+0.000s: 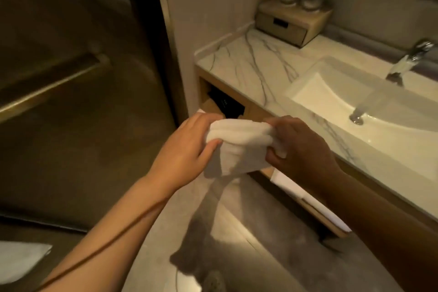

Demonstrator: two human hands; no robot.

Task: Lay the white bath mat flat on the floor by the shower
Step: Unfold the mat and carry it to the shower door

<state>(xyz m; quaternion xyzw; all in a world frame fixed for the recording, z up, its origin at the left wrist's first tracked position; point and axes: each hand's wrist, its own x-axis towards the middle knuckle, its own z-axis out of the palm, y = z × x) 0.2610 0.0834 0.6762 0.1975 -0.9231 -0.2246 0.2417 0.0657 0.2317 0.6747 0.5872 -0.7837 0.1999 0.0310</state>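
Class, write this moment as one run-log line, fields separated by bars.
stage: unfolding | left hand: grip on bath mat | right hand: grip on bath mat | mat: bunched, held in air | floor: mat not yet laid

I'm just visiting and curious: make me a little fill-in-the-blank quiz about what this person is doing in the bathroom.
1. Both hands, left and right, hold a bunched white ____.
2. The mat is in the air, not yet on the ____.
3. The faucet stands over a white ____.
4. A wooden box sits on the marble ____.

Missing words: mat; floor; sink; counter
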